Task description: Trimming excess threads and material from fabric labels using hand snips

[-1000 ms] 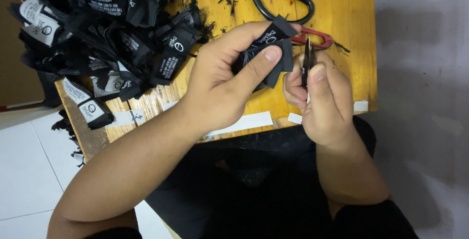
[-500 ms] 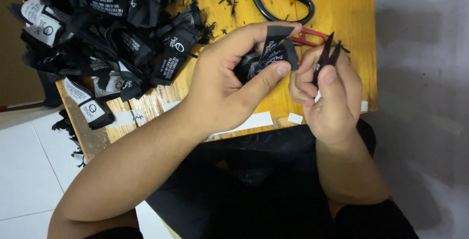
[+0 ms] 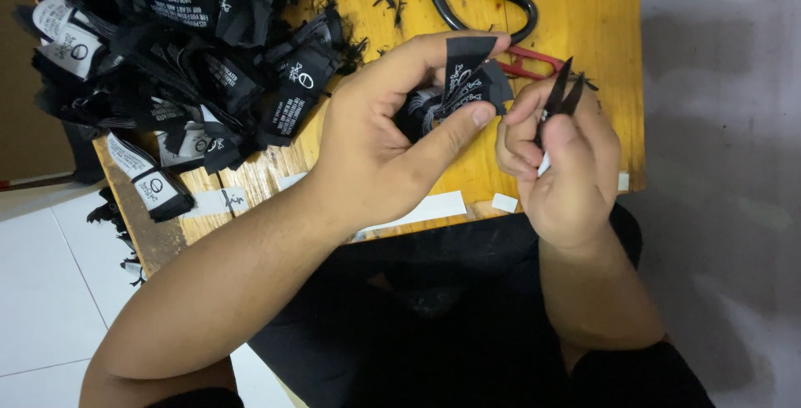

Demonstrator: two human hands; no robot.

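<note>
Hands work close together above the yellow surface [image 3: 584,83]: our left hand [image 3: 375,149] pinches a black woven label [image 3: 467,78] taut, our right hand [image 3: 559,166] grips small snips [image 3: 561,93] with the blades raised beside it, ready for trimming

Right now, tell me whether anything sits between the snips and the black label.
Nothing visible does. The snips in the right hand point at open air beside the black label pinched by the left hand.

black label [image 3: 467,74], white print | yellow table [image 3: 584,24] | black snips [image 3: 561,95]
</note>
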